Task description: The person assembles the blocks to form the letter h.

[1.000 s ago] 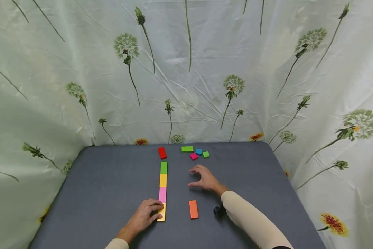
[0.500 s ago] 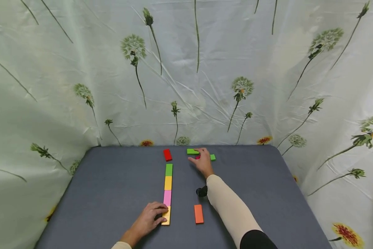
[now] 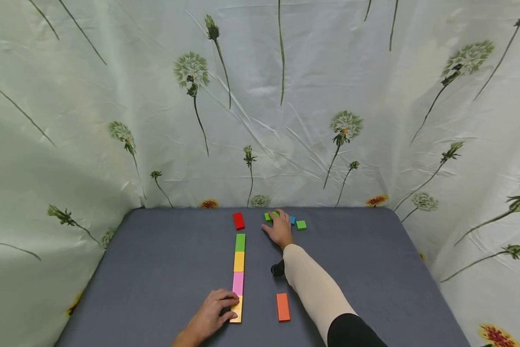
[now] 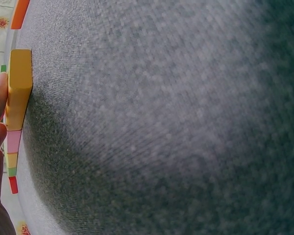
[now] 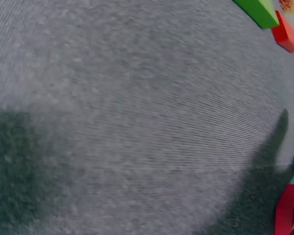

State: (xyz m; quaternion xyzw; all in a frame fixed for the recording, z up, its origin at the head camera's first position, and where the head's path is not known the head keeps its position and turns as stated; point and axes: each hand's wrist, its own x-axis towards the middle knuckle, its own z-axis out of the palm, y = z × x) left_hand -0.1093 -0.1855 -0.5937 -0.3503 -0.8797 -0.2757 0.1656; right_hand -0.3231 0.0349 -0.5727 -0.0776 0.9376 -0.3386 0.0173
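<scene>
My left hand (image 3: pixel 214 311) rests at the left side of a golden-yellow block (image 3: pixel 238 315), thumb and fingers touching it with a gap between them. That block is the near end of a straight row, with a pink block (image 3: pixel 238 283), a yellow block (image 3: pixel 239 261) and a green block (image 3: pixel 240 242) beyond it. At the back, my right hand (image 3: pixel 280 230) reaches over a long green block (image 3: pixel 267 217), fingers at its right part and thumb apart from them. A crimson block (image 5: pixel 287 210) shows beside that green one in the right wrist view; the hand hides it in the head view.
A red block (image 3: pixel 239 220) lies just past the row's far end. Right of my right hand are a blue block (image 3: pixel 292 220) and a small green block (image 3: pixel 301 225). An orange block (image 3: pixel 283 307) lies by my right sleeve. A floral curtain (image 3: pixel 260 120) hangs behind the table.
My right hand has moved from mid-table to the blocks at the back and now covers the crimson one. My left hand stays at the golden-yellow block. The head view has shifted slightly.
</scene>
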